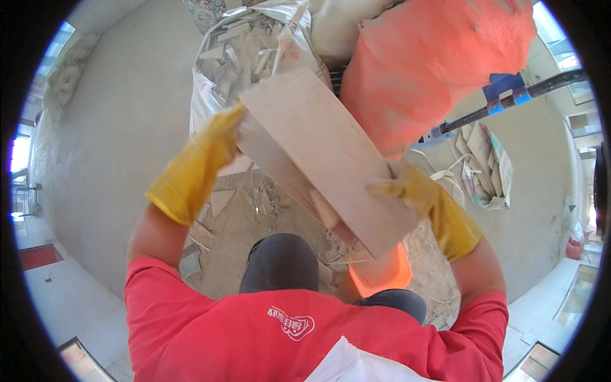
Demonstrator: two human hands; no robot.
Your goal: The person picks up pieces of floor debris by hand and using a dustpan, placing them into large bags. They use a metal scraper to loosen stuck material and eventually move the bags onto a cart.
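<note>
Both my hands wear yellow gloves and hold a small stack of flat, rectangular tan slabs (pixel 324 146) at a slant in front of me. My left hand (pixel 219 140) is closed on the far left end, close to the open bag of rubble. Gripping the near right edge is my right hand (pixel 407 188), with fingers over the top slab. Beneath the top slab at least one more is fanned out, with a smaller piece (pixel 324 210) between them. Whether they are tile or board I cannot tell. The undersides are hidden.
A white woven bag (pixel 200 108) of broken pieces stands ahead. Right of it leans a large full red sack (pixel 433 70), beside a dark metal bar (pixel 541 87). Another bag (pixel 506 184) holds slabs at the right. An orange container (pixel 398 270) sits by my knee; fragments (pixel 223 200) litter the floor.
</note>
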